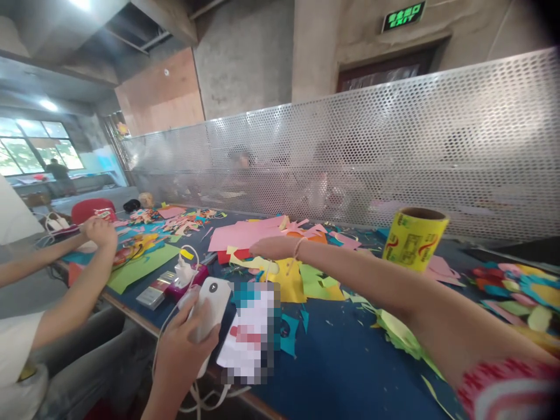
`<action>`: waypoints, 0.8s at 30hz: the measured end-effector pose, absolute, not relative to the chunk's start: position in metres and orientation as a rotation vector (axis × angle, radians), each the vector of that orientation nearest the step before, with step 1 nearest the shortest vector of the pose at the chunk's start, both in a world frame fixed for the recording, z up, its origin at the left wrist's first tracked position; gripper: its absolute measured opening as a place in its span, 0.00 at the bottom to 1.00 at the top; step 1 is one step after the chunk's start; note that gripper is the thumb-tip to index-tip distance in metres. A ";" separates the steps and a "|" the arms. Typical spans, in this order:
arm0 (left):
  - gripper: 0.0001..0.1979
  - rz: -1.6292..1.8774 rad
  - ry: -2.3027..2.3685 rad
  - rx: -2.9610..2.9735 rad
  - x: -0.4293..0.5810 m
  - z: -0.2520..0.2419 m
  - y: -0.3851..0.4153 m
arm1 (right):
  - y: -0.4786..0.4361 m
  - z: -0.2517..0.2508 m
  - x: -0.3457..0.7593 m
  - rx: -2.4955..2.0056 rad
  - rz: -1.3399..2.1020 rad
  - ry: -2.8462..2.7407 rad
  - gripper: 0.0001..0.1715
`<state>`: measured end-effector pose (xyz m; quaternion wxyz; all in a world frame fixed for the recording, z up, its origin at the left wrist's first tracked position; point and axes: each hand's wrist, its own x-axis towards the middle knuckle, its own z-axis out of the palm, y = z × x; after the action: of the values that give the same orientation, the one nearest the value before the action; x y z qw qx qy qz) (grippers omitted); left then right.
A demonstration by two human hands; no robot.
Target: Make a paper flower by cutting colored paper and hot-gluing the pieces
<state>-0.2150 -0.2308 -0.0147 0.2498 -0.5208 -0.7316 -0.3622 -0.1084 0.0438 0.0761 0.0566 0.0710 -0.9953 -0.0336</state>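
Observation:
My left hand (184, 344) is at the lower left, closed around a white rounded device (212, 306) with a white cable hanging from it. My right arm reaches from the lower right across the blue table (345, 361). My right hand (273, 248) lies flat with fingers stretched out over red, yellow and pink paper cutouts (245, 236), with a thin band on its wrist. It holds nothing that I can see. A blurred card (251, 335) lies just right of the white device.
A co-worker sits at the left, hands (100, 230) over green paper (140, 265). A yellow tape roll (413, 239) stands at the right. A charger and small boxes (184, 274) lie near the front edge. A perforated metal screen (394, 146) backs the table.

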 end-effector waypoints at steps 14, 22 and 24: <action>0.14 -0.849 -2.106 -1.362 -0.204 0.011 -0.207 | 0.011 0.073 0.005 -0.658 0.527 -2.480 0.11; 0.22 -0.573 -1.620 -2.215 -0.158 0.007 -0.255 | -0.034 0.076 0.035 -0.810 0.867 -2.130 0.09; 0.24 -0.497 -1.665 -2.139 -0.150 0.004 -0.254 | -0.041 0.075 0.040 -0.787 0.881 -2.071 0.10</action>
<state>-0.1503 -0.2536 0.0035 0.1918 -0.7618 -0.5929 -0.1771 0.0404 -0.0412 0.0746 0.3698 -0.3066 -0.8071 0.3432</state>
